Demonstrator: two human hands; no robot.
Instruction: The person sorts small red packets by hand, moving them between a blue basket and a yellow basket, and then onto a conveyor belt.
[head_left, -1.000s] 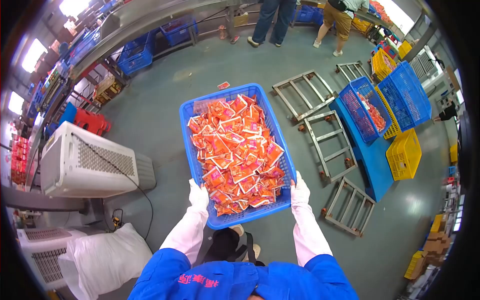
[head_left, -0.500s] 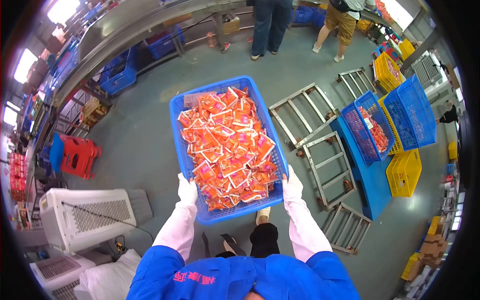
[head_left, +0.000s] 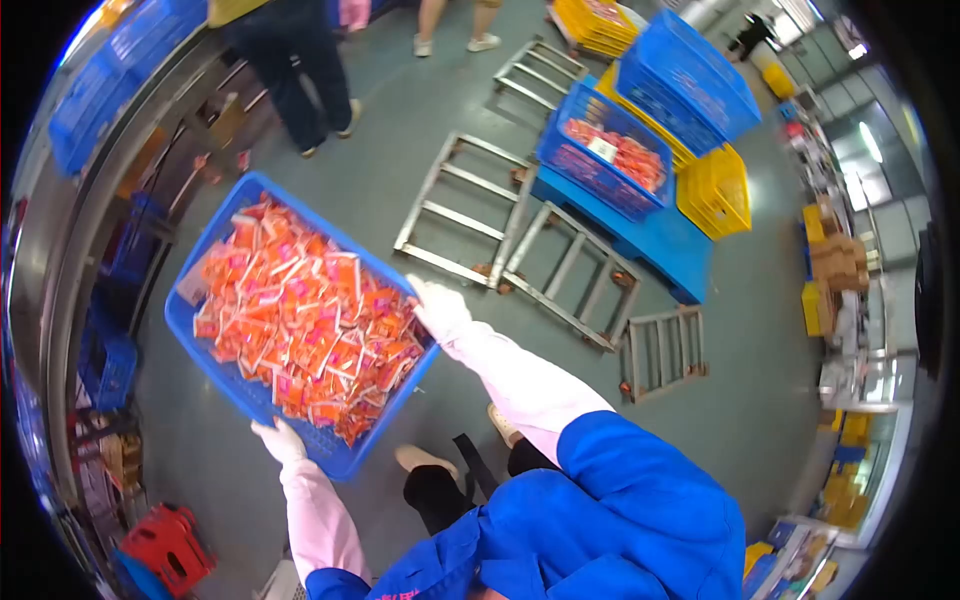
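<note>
A blue plastic crate [head_left: 213,352] full of small orange-and-white packets [head_left: 300,315] is held up in front of me, over the floor. My left hand [head_left: 280,441], in a white glove, grips the crate's near left side. On the right side, my right hand [head_left: 438,305], also gloved in white, is closed on the rim. The fingers of both hands are partly hidden by the crate wall. A pale label or card [head_left: 194,284] lies at the crate's left end.
Metal frames on casters [head_left: 470,205] stand on the floor to the right. Beyond them, a blue platform [head_left: 640,240] bears a blue crate of packets [head_left: 600,180]. A yellow crate [head_left: 715,190] is beside it. A red plastic stool [head_left: 170,550] stands lower left. A person [head_left: 300,75] stands by the metal conveyor.
My body and view have turned to the right. The crate now sits left in view and tilted, still in both hands. The frames and stacked crates have shifted left in view.
</note>
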